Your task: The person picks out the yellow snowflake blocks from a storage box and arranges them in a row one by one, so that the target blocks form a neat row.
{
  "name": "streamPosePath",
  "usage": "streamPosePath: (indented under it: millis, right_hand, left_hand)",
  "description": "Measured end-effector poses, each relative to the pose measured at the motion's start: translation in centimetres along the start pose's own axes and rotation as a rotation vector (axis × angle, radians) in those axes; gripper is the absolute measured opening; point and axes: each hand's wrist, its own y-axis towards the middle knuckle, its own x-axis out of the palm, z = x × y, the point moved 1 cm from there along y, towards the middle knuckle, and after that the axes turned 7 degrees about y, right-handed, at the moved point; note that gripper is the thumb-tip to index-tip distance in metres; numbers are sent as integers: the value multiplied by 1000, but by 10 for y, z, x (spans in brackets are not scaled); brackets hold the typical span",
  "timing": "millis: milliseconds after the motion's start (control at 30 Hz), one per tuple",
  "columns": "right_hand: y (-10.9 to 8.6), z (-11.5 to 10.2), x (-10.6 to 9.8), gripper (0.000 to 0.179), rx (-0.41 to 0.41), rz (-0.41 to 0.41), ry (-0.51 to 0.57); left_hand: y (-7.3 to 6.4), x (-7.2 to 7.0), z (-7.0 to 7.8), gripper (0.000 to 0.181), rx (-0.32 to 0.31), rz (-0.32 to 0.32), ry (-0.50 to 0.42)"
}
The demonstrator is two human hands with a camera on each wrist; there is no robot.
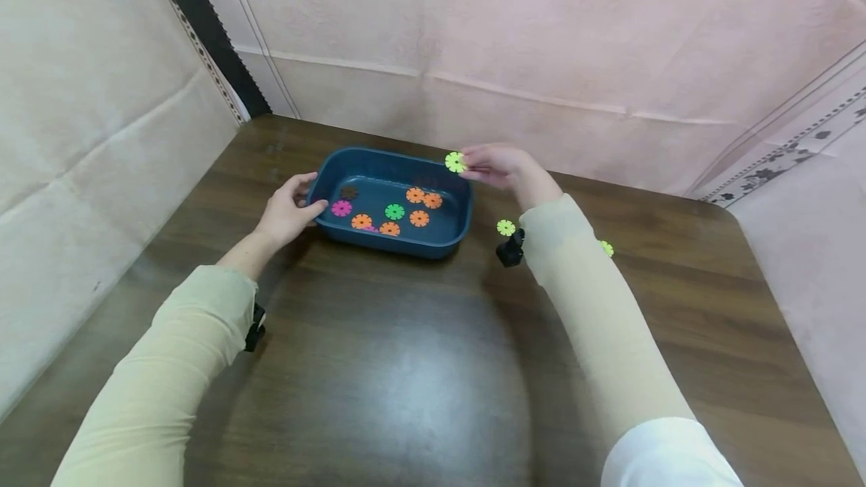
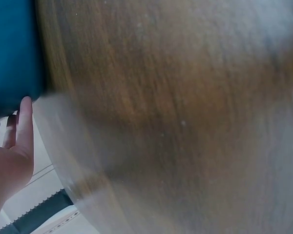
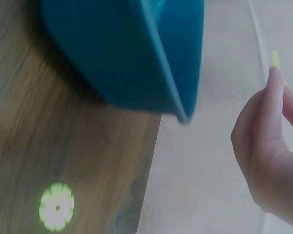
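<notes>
A blue plastic tub (image 1: pixel 379 243) stands on the table, with several notched flower-shaped discs inside: orange ones (image 1: pixel 419 219), a green one (image 1: pixel 395 212), a pink one (image 1: pixel 341 208) and a brown one (image 1: pixel 349 192). My left hand (image 1: pixel 287 213) holds the tub's left end, thumb at the rim and fingers along the outer wall. Above the tub's right back corner, my right hand (image 1: pixel 497 164) pinches a yellow-green flower disc (image 1: pixel 455 162) between thumb and fingertips. In the right wrist view that disc shows only as a thin edge above the fingertips.
A second yellow-green disc (image 1: pixel 506 228) lies on the brown wooden table (image 1: pixel 325 382) right of the tub. Another yellow-green disc (image 1: pixel 607 248) is partly hidden behind the right sleeve. Pale cloth walls (image 1: pixel 541 43) border the table at the back and sides.
</notes>
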Motion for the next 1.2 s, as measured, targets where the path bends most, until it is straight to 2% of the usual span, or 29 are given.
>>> streamPosePath:
  millis: [167, 433, 600, 700, 833, 1033, 1200]
  right_hand:
    - [-6, 0, -25, 55, -20, -55, -8]
    - [-22, 9, -75, 60, -21, -5, 37]
    - [-32, 16, -108, 62, -16, -12, 45]
    - [-38, 20, -127, 49, -22, -8, 70]
    - [-47, 27, -154, 20, -4, 1, 116]
    - [-59, 39, -194, 15, 31, 13, 115]
    - [-67, 51, -223, 27, 49, 29, 145]
  left_hand:
    - [0, -1, 2, 61, -5, -15, 3]
    - [2, 1, 1, 62, -6, -23, 5]
    - [1, 2, 0, 62, -4, -19, 13]
    - [2, 2, 0, 62, -5, -18, 15]
    - [2, 2, -1, 61, -10, -16, 14]
    - [1, 1, -2, 62, 2, -10, 12]
    - [1, 2, -1, 62, 5, -13, 12]
